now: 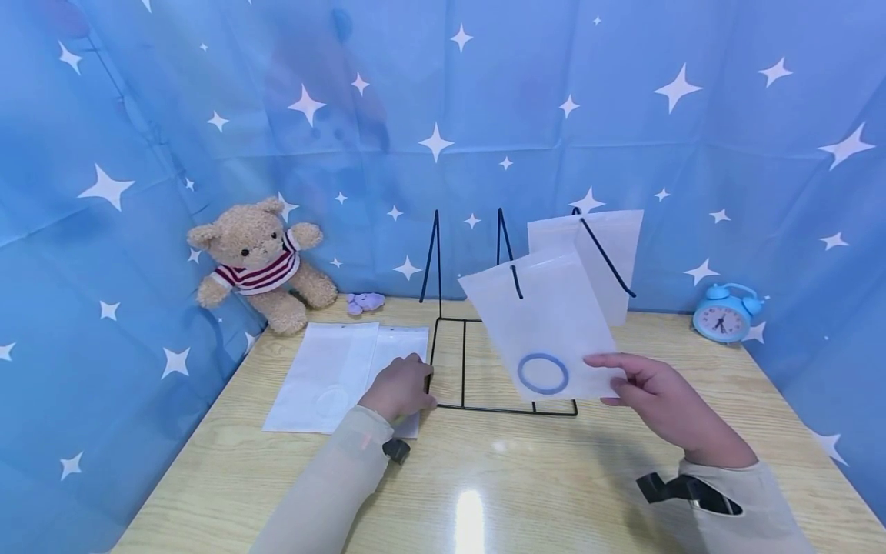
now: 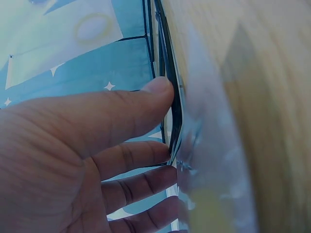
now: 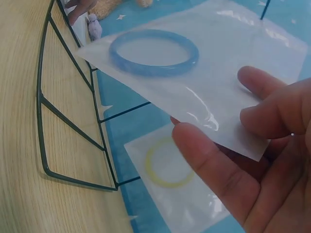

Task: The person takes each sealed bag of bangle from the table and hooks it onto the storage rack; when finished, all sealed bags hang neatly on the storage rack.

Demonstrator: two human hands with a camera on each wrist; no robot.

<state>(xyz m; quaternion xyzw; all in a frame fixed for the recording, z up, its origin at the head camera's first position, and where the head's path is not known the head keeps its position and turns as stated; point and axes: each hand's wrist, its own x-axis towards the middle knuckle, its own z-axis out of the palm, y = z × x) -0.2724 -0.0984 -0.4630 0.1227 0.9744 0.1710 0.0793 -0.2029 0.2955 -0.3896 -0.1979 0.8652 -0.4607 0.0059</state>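
My left hand (image 1: 401,385) pinches the black wire rack (image 1: 464,362) at the left side of its base, thumb against fingers. My right hand (image 1: 657,400) holds the lower right edge of a clear-and-white plastic bag (image 1: 547,315) between thumb and fingers. Inside the bag lies a blue bangle (image 3: 154,71). The bag's top hangs on the rack's middle hook (image 1: 516,283), and the bag is tilted. Behind it, another bag (image 1: 616,246) hangs on the right hook; a yellow bangle (image 3: 170,185) shows in it in the right wrist view.
Two more bags (image 1: 325,362) lie overlapping on the wooden table (image 1: 526,477), left of the rack. A teddy bear (image 1: 259,261) and a small purple toy (image 1: 364,302) sit at the back left. A blue alarm clock (image 1: 723,319) stands at the back right, before a starry curtain (image 1: 388,169).
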